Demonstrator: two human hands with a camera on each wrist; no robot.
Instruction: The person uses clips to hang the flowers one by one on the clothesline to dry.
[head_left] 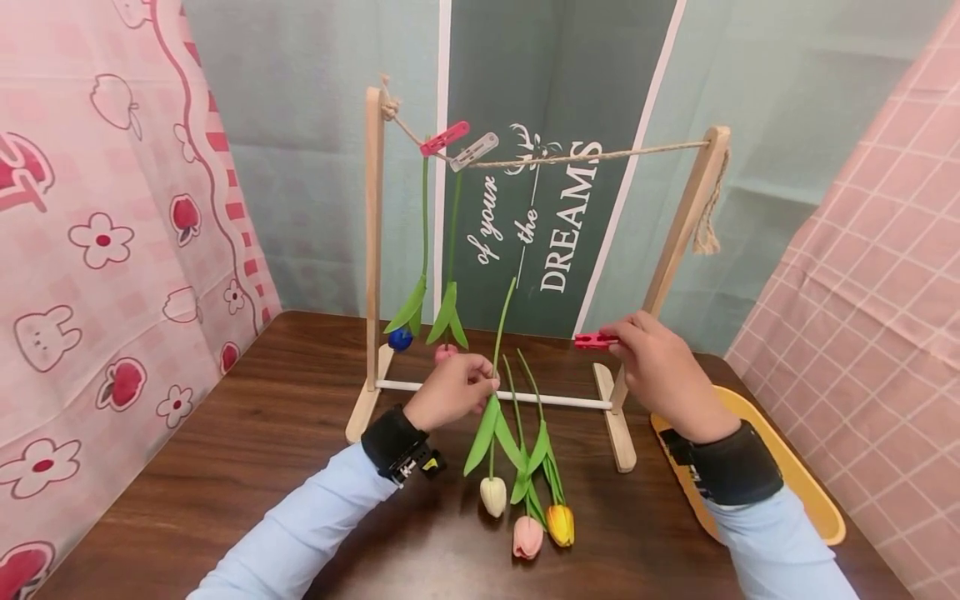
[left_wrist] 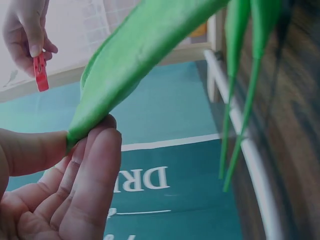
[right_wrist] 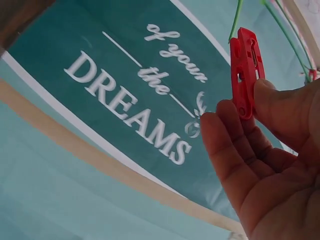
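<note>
My left hand (head_left: 455, 385) pinches the stem of a white artificial tulip (head_left: 492, 497), its bloom pointing down and its bare stem end up. In the left wrist view the thumb and fingers meet on the stem just where the green leaf (left_wrist: 125, 60) begins. My right hand (head_left: 670, 372) holds a red clothespin (right_wrist: 245, 72) between thumb and fingers, in front of the right post. A pink tulip (head_left: 527, 537) and a yellow tulip (head_left: 560, 525) lie on the table beside the white one. Above, a rope (head_left: 600, 157) runs between two wooden posts.
On the rope's left part, a pink clothespin (head_left: 446, 138) and a grey clothespin (head_left: 475, 152) hold a blue tulip (head_left: 401, 338) and a dark pink tulip (head_left: 446, 354) upside down. A white bar (head_left: 555, 400) joins the stand's feet. The yellow tray (head_left: 813, 500) sits at the right.
</note>
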